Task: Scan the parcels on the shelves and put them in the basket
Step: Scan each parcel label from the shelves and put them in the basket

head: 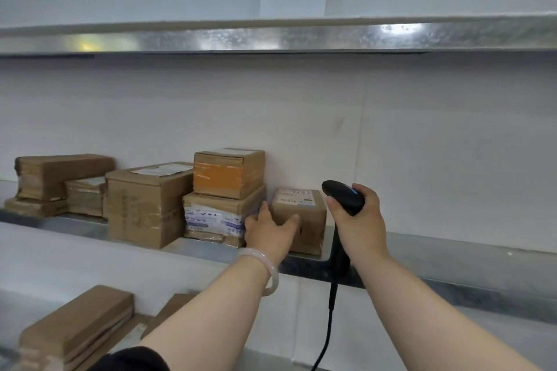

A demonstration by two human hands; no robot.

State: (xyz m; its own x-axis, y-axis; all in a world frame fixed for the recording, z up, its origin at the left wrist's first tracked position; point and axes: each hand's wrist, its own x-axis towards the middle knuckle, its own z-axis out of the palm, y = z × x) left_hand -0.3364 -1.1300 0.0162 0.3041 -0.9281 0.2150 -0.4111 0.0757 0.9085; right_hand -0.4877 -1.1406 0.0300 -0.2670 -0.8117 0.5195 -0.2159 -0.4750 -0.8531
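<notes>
A small brown cardboard parcel with a white label on top stands at the right end of the row on the middle shelf. My left hand reaches to its left side, thumb lying across its front face and fingers slipped behind its left edge. My right hand grips a black handheld scanner just right of the parcel, the scanner's head pointing left over the label. Its black cable hangs down in front of the shelf. No basket is in view.
Left of the small parcel stands a stack of two boxes, the upper with an orange face, then a larger box and several flatter parcels. Flat parcels lie on the lower shelf. A metal shelf runs overhead.
</notes>
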